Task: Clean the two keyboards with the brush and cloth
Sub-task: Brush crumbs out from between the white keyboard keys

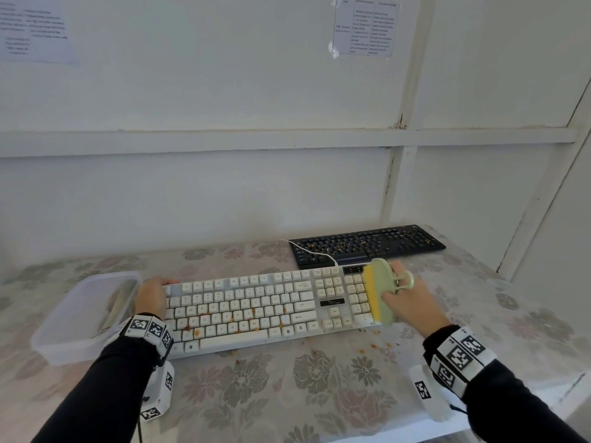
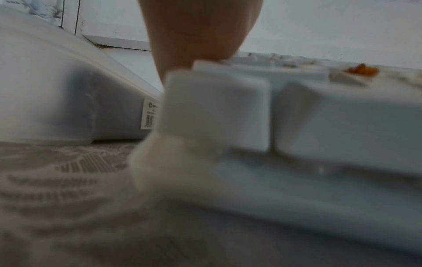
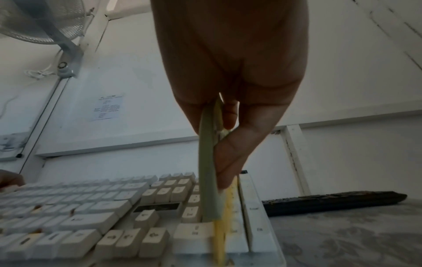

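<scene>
L hand (image 1: 153, 297) holds kbd (image 1: 240, 302), R hand (image 1: 407, 298) brush (image 1: 382, 292), barcode (image 2: 150, 113)

crumb-stained white keyboard (image 1: 243, 308) lies nearest; green brush (image 1: 382, 292) with yellow bristles stands on edge on its numpad; crumb-strewn black keyboard (image 1: 367, 244) lies just behind, rightward.

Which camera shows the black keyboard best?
The head view: the black keyboard shows nearly whole from above, crumbs on its keys. The right wrist view catches only its thin dark edge; the left wrist view misses it.
</scene>
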